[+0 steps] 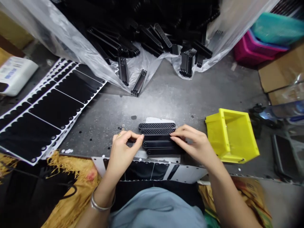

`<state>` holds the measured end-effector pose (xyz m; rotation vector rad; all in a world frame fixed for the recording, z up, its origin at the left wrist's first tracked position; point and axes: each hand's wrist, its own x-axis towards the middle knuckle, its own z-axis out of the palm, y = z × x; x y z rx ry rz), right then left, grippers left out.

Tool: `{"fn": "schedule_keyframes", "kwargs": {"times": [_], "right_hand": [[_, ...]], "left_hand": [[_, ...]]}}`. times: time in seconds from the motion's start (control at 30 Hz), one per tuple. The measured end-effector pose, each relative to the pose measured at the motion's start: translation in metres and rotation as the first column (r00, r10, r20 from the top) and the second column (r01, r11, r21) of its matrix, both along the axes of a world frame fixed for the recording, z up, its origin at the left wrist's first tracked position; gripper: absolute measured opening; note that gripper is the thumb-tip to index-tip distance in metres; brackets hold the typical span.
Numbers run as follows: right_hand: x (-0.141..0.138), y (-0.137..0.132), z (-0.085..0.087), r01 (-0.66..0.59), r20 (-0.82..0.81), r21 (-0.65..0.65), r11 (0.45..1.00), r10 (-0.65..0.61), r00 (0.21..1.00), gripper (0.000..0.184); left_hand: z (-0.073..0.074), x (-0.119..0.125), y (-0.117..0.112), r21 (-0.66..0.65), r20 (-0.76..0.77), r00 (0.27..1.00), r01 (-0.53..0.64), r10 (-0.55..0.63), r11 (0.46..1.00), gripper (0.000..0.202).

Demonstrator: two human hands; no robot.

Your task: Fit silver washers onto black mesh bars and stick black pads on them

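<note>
Several long black grille strips [157, 128] lie side by side on the grey table [180, 98] in front of me. My left hand [123, 150] pinches thumb and forefinger at the left end of the third strip [156, 137], where a black sticker seems to go on. My right hand [193, 142] presses its fingertips together on the right end of the same strip. A white backing sheet with black stickers [152, 171] lies at the table's near edge under my wrists.
A yellow plastic bin [231, 136] stands right of my hands. Large sheets of black stickers [47, 107] cover the left. A clear plastic bag full of black strips [147, 34] spills open at the back. Pink and teal baskets [261, 41] sit far right.
</note>
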<state>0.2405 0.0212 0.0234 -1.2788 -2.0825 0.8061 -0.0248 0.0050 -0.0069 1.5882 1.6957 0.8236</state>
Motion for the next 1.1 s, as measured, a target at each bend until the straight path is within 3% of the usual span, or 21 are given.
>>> {"fn": "schedule_keyframes", "kwargs": {"times": [0.17,0.23,0.3,0.37,0.43,0.5,0.53,0.6,0.73,0.83,0.97,1.03,1.1], "right_hand": [[0.006,0.005,-0.012,-0.01,-0.089,-0.033,0.999,0.007,0.996,0.014],[0.006,0.003,-0.011,-0.013,-0.066,0.009,1.0,0.013,0.998,0.014],[0.012,-0.007,-0.005,0.051,-0.008,0.116,0.992,-0.051,0.999,0.018],[0.023,-0.027,0.005,0.09,0.08,0.169,0.982,-0.105,0.991,0.02],[0.035,-0.053,0.013,0.02,0.188,0.06,0.998,-0.031,0.982,0.019],[0.045,-0.078,0.017,-0.084,0.229,-0.076,0.994,0.1,0.968,0.011],[0.048,-0.088,0.017,-0.104,0.224,-0.091,0.99,0.122,0.967,0.007],[0.05,-0.101,0.015,-0.055,0.215,0.014,0.998,0.051,0.975,0.015],[0.041,-0.104,0.004,0.078,0.237,0.292,0.953,-0.151,0.96,0.023],[0.028,-0.102,-0.007,0.098,0.143,0.331,0.939,-0.152,0.978,0.033],[0.025,-0.107,-0.014,0.141,-0.113,0.206,0.968,-0.12,0.986,0.025],[0.036,-0.112,-0.011,0.12,-0.267,0.066,0.991,-0.098,0.959,0.009],[0.055,-0.117,-0.003,0.068,-0.426,-0.071,0.995,-0.092,0.9,0.006]], "left_hand": [[-0.005,-0.004,0.005,-0.002,-0.036,0.999,-0.001,0.001,1.0,0.027],[-0.003,-0.005,0.005,0.03,-0.078,0.997,0.019,-0.016,0.999,0.027],[0.003,0.0,-0.002,0.149,-0.162,0.987,0.019,0.005,0.989,0.022],[0.012,0.012,-0.016,0.335,-0.205,0.978,0.045,0.027,0.941,0.01],[0.019,0.03,-0.033,0.458,-0.187,0.977,0.181,-0.105,0.87,0.01],[0.022,0.05,-0.049,0.442,-0.199,0.913,0.408,-0.356,0.799,0.021],[0.022,0.059,-0.055,0.4,-0.222,0.865,0.501,-0.449,0.768,0.025],[0.021,0.072,-0.061,0.31,-0.258,0.805,0.592,-0.534,0.744,0.023],[0.024,0.078,-0.06,0.262,-0.156,0.841,0.541,-0.518,0.799,0.01],[0.029,0.078,-0.062,0.264,-0.058,0.887,0.457,-0.459,0.849,0.014],[0.023,0.082,-0.071,0.294,-0.038,0.901,0.423,-0.432,0.857,0.019],[0.017,0.085,-0.074,0.359,-0.162,0.918,0.395,-0.361,0.846,0.016],[0.013,0.084,-0.07,0.442,-0.352,0.916,0.345,-0.193,0.828,0.013]]}}
